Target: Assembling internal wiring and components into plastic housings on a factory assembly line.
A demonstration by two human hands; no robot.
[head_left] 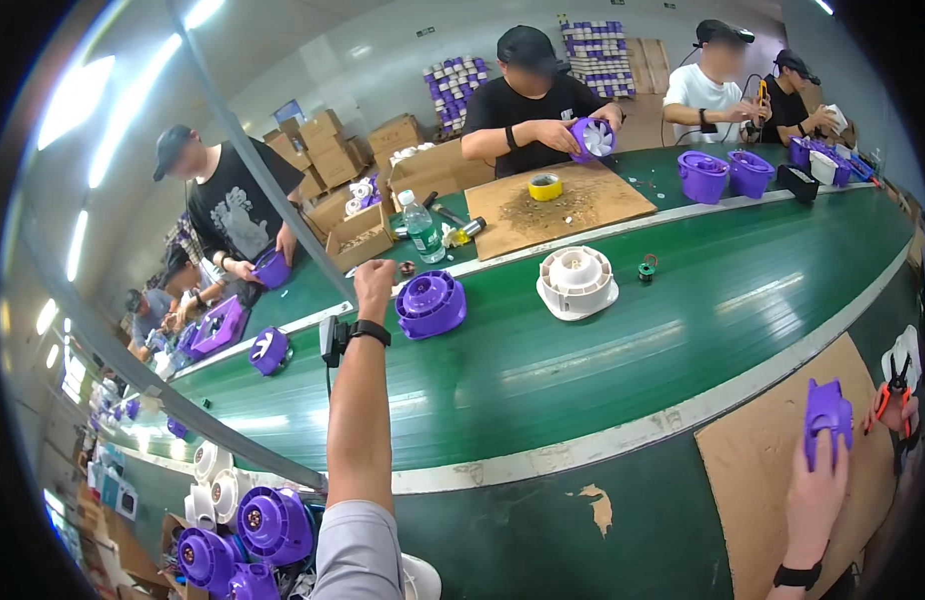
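Note:
My left hand (375,280) reaches out over the green conveyor belt (503,380), its fingers closed. Whatever it pinches, if anything, is too small or hidden to make out. A small copper-wound part (408,268) lies just right of the fingers. Close by on the belt sits a round purple fan housing (431,305). Farther right are a white fan housing (578,283) and a small motor coil (647,267). A black strap with a box-shaped device (334,340) is round my left wrist. My right hand does not show.
A neighbour at right holds a purple part (828,415) and red-handled pliers (894,395) over a cardboard sheet (758,480). Purple housings (275,525) are stacked at lower left beside a slanting metal pole (258,165). Across the belt, people handle purple parts near a bottle (421,232).

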